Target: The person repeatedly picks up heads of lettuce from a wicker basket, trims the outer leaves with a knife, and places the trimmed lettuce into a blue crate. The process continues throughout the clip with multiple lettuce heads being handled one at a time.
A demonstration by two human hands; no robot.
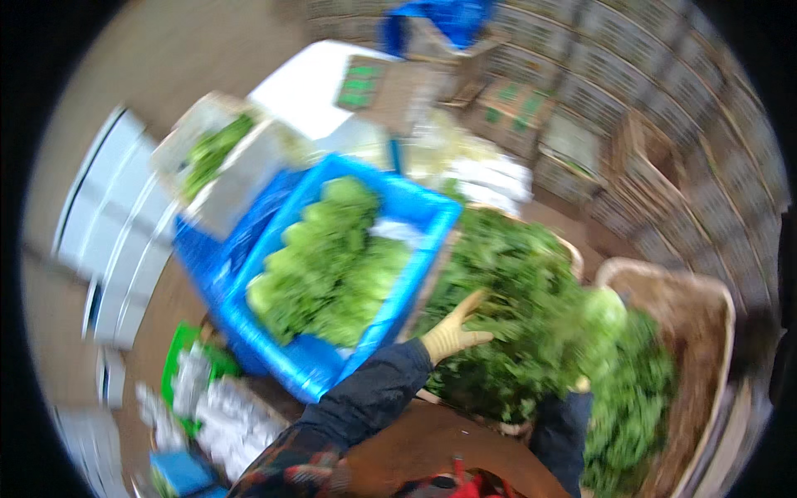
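Note:
My left hand (453, 333), in a pale yellow glove, reaches over a heap of leafy greens (510, 267), its fingers apart at the leaves. Most of my right hand (580, 384) is hidden under greenery at the lower right; only a bit of yellow glove shows above the dark sleeve. Beside it, a blurred pale green leafy head (603, 314) lies over more greens; whether the right hand grips it cannot be told. Left of the heap, a box lined with blue plastic (305, 380) holds rows of leafy green bunches (336, 267) and some white sheet material (398, 231).
A brown-stained tub (697, 336) stands at right. A white foam box (230, 193) with greens is at upper left. Stacked cartons (622, 68) line the upper right, near an open carton (654, 149). A green crate (177, 348) and white wrapped bundles (233, 423) lie lower left.

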